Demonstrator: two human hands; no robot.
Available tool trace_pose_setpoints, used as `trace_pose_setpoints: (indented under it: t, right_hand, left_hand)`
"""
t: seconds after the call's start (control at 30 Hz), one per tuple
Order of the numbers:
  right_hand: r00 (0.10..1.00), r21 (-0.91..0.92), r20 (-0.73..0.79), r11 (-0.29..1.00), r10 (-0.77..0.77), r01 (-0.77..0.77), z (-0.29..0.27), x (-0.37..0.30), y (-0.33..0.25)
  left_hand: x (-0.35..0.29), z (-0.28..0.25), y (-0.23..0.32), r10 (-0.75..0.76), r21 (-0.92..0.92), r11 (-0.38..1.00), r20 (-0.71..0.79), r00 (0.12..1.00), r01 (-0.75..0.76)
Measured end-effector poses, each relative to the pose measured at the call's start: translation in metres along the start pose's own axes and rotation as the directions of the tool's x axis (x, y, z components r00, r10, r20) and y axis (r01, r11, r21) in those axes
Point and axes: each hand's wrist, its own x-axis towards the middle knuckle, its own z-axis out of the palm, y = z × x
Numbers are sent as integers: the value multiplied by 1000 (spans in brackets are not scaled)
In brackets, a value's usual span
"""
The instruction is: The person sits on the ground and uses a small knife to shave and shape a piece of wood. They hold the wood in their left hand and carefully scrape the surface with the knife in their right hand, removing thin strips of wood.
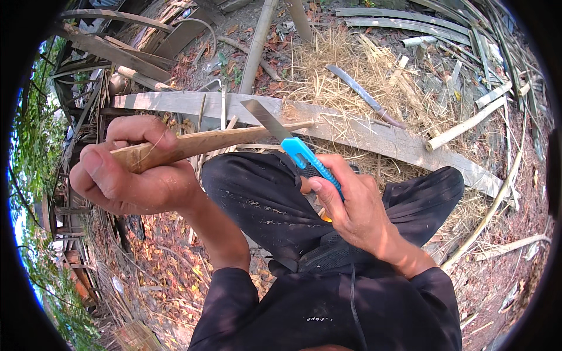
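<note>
My left hand (137, 169) is wrapped round the thick end of a tapered piece of bamboo (211, 142), whose thin tip points right. In my right hand (357, 210) is a blue utility knife (313, 167), gripped by its handle. Its wide blade (263, 119) is extended up and to the left, over the bamboo near its thin end. Whether the blade touches the bamboo, I cannot tell. Both hands are above my lap, with my legs (257, 205) bent in dark trousers.
A long grey plank (363, 133) lies across in front of my legs. A curved machete (363, 93) rests beyond it on a heap of shavings (328, 64). Bamboo poles (468, 123) and strips lie at the right, and stacked timber (117, 52) at the far left.
</note>
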Motion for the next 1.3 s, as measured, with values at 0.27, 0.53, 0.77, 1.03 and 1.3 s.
trace_pose_setpoints:
  t: [0.27,0.53,0.77,1.03,1.3]
  right_hand:
    - [961,-96,-71,961,-267,260,31,-12,-40]
    - [995,-309,-29,946,92,-97,20,4,31]
    - [973,-131,-29,966,-228,222,17,-16,-56]
    - [958,-251,-98,938,-271,239,33,-10,-34]
    - [926,-570,-106,741,362,-355,33,-24,148]
  left_hand:
    - [-2,4,2,196,71,979,-55,979,-192]
    - [-7,8,3,202,6,979,-42,978,-202]
    - [-7,26,6,240,80,969,-51,969,-235]
    - [-6,24,7,237,52,971,-96,967,-233]
    - [-14,33,9,332,-35,943,19,943,-331]
